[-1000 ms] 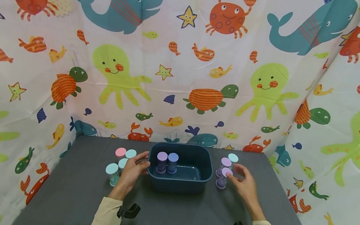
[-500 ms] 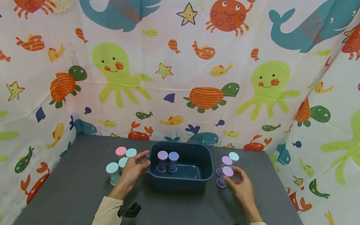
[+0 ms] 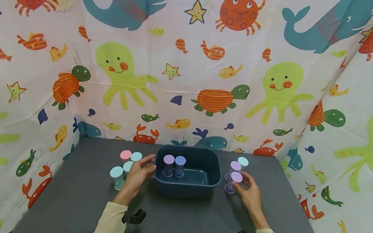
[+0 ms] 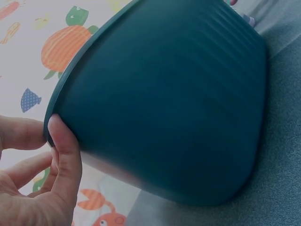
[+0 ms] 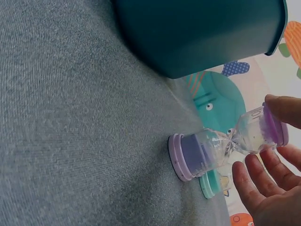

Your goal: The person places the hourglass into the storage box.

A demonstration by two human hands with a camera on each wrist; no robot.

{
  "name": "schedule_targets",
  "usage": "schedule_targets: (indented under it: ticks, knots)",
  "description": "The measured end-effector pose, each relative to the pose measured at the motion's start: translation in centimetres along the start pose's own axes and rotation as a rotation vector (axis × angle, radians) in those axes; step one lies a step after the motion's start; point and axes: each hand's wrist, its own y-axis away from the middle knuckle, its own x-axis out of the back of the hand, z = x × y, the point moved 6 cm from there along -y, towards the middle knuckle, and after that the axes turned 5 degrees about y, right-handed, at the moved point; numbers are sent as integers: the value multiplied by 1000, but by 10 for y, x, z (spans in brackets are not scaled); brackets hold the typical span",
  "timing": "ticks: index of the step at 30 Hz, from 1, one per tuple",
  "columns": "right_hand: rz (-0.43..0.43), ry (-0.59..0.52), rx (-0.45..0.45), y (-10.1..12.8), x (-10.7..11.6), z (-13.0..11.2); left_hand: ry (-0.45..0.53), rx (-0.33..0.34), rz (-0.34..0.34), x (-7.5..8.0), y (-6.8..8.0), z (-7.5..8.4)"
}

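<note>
My left hand [image 3: 137, 174] pinches the left rim of a dark blue plastic bin [image 3: 186, 191], thumb and fingers on either side of the edge in the left wrist view. Inside the bin stand a purple-capped sand timer [image 3: 168, 165] and a blue-capped one [image 3: 179, 167]. To the bin's right, my right hand [image 3: 249, 195] holds another purple-capped sand timer [image 5: 207, 149] by its upper cap, thumb on one side and fingertips on the other. Its lower cap is at the tabletop, with purple sand in the lower bulb.
Behind the held timer stand a purple-capped timer [image 3: 235, 166] and a teal-capped one [image 3: 243, 161]. Left of the bin is a group with a pink-capped timer [image 3: 125, 155] and several teal-capped timers [image 3: 117, 176]. A sea-animal cloth [image 3: 174, 105] hangs behind the grey table [image 3: 179, 220].
My right hand has shifted slightly left and its thumb has come lower beside the purple-capped timer's upper cap. My left hand stays on the bin's rim. The head view has shifted slightly.
</note>
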Motion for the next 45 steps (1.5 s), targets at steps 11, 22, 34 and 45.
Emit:
schedule_targets:
  ticks: [11, 22, 34, 45]
  knots:
    - [22, -67, -11, 3, 1, 3, 9, -9, -5, -4, -1, 1]
    - [17, -69, -37, 10, 5, -6, 16, -10, -1, -5, 4, 0]
    - [17, -108, -28, 18, 10, -37, 6, -8, 6, 0, 3, -2]
    - [31, -110, 39, 19, 19, -73, 2, -9, -3, 1, 1, 2]
